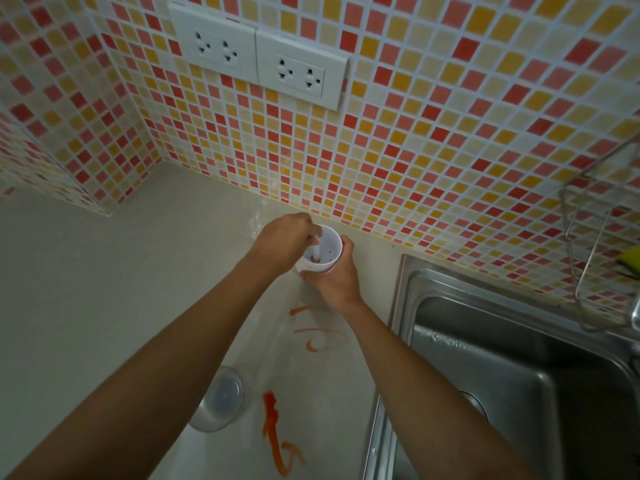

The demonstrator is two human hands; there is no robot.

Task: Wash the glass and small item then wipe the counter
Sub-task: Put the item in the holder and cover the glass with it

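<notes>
A: What is in the white cup [323, 251]?
B: A small pale stick-like item [316, 250] stands in it, with dark specks on the inner wall and a reddish bit at the bottom. What the item is, I cannot tell.
A: And the fingers?
B: The right hand [334, 277] wraps closed around the cup's outside, holding it just above the counter [104, 271] near the tiled wall [433, 150]. The left hand [285, 239] is pinched shut on the item's top, its fingertips inside the rim.
A: Anything below the hands?
B: Orange-red smears [273, 431] streak the smooth, pale counter toward the wrists. A round clear lid or dish [221, 398], domed and glossy, lies beside the left forearm, partly hidden by it.
A: To the right?
B: A stainless steel sink [502, 358], cut off by the edge, and a wire rack [599, 237] holding something yellow-green, barely visible.
</notes>
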